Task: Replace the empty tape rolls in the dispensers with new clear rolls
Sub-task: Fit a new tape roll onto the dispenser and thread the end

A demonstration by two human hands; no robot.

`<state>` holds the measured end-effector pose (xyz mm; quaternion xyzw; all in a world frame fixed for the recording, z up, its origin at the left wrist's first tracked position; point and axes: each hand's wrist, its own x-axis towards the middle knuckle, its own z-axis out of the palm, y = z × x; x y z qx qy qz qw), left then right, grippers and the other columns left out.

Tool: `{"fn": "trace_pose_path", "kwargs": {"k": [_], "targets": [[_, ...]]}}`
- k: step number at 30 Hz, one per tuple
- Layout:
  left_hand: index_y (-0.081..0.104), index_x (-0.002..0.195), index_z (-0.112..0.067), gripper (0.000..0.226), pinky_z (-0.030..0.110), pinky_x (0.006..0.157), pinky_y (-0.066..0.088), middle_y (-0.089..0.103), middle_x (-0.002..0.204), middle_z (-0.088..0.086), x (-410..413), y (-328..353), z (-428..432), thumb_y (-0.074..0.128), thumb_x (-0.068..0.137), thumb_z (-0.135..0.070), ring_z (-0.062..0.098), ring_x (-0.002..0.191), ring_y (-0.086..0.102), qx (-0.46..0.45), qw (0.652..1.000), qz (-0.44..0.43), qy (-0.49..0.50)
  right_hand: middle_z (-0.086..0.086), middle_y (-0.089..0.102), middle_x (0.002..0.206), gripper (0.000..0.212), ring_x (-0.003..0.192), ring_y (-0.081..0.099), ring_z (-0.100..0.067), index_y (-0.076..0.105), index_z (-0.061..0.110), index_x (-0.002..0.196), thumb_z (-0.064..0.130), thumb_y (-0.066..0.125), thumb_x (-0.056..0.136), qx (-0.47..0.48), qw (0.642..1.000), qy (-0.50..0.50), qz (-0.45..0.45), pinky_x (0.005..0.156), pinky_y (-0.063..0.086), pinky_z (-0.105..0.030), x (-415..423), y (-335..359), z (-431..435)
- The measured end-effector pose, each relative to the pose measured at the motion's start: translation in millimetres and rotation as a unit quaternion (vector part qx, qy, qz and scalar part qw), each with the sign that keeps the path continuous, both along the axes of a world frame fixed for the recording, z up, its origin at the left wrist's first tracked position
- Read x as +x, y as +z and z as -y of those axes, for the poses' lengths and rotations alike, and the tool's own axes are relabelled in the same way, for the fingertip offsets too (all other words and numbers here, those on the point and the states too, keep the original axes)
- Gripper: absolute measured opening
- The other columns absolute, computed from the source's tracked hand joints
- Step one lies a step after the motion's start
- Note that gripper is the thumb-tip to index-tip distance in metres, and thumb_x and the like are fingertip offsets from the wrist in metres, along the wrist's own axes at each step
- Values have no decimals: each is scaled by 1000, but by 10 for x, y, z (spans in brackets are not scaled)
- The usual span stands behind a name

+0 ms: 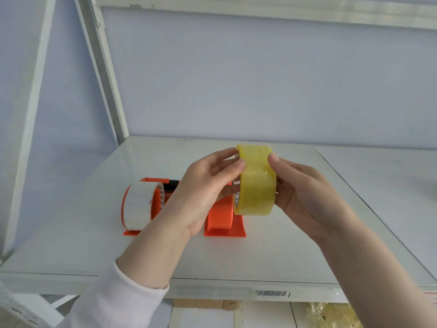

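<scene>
A full clear roll of yellowish tape [256, 183] is held upright above the shelf between both hands. My left hand [203, 192] grips its left side with thumb and fingers over the core. My right hand [302, 195] holds its right side, thumb on the top edge. Just below the roll stands an orange dispenser [222, 220] with a bare orange drum. To its left stands a second orange dispenser [156, 204] carrying a white, empty-looking roll core [138, 204]; its black part near the cutter is partly hidden by my left hand.
Both dispensers stand on a white metal shelf [94, 245] with a barcode label [272, 294] on its front edge. A white upright post [104, 67] rises at the back left. Cardboard and yellowish wrapped goods [331, 314] lie on the level below.
</scene>
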<state>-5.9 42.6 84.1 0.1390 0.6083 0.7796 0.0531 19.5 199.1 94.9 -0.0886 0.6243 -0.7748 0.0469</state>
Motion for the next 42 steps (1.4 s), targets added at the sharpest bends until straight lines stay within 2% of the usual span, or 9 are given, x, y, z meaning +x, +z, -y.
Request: {"fn": "trace_pose_path", "kwargs": {"k": [7,11,13,18,21,25,30,35,42], "targets": [[57,118,-8,37,23,69,56,71,93,5,-89,15,76,61,83,-21,14,79,69,38,999,33,-1,-16,71,106,41,92,68,-24,62,2,114,8,65,74,2,1000,-5,-30,81,54,-31,-3,-50,89],[61,101,-32,19,17,76,53,65,106,-7,-118,-44,154,62,83,-24,8,95,65,-99,984,-116,87,-10,75,90,36,79,70,-18,67,0,102,21,58,74,-23,999,-48,-5,70,57,-25,-12,29,132],[56,100,-43,29,13,82,49,59,114,-9,-165,-56,192,64,83,-22,2,104,58,-153,964,-189,113,-7,76,80,27,71,70,-15,70,2,90,23,57,79,-20,997,-72,14,65,57,-23,-13,90,145],[57,105,-41,32,18,88,50,63,106,-17,-266,-22,119,64,84,-18,5,105,62,-150,965,-215,34,-8,74,71,26,62,69,-15,68,0,79,22,57,86,-41,990,-118,62,64,57,-27,-61,234,122],[57,93,-41,22,17,79,49,63,93,-20,-340,16,79,65,83,-23,2,90,64,-170,956,-227,79,-11,75,82,31,72,71,-19,67,-4,91,25,58,85,-61,989,-104,82,73,57,-31,-60,267,112],[59,82,-37,15,8,67,47,65,84,-21,-395,37,81,66,81,-24,-9,73,60,-184,953,-226,81,-24,63,120,56,112,61,-32,59,-8,116,30,59,74,-84,990,-57,101,99,47,-42,-51,269,92],[60,81,-38,18,15,72,49,67,79,-23,-423,16,96,65,82,-21,-5,74,63,-178,955,-219,89,-14,74,96,38,85,71,-20,71,-3,97,22,53,74,-83,995,15,54,70,58,-28,41,274,39],[61,84,-36,18,33,81,53,69,84,-20,-408,-19,102,62,85,-19,8,81,66,-170,958,-204,105,-12,72,98,38,84,67,-21,69,0,104,16,51,75,-52,998,40,-5,72,55,-28,74,215,23],[63,89,-41,10,20,75,51,70,91,-19,-347,44,218,59,81,-38,2,89,64,-132,958,-238,89,-9,76,89,32,64,70,-16,77,10,84,28,57,65,-74,996,-22,-40,56,54,-23,47,189,-16]]}}
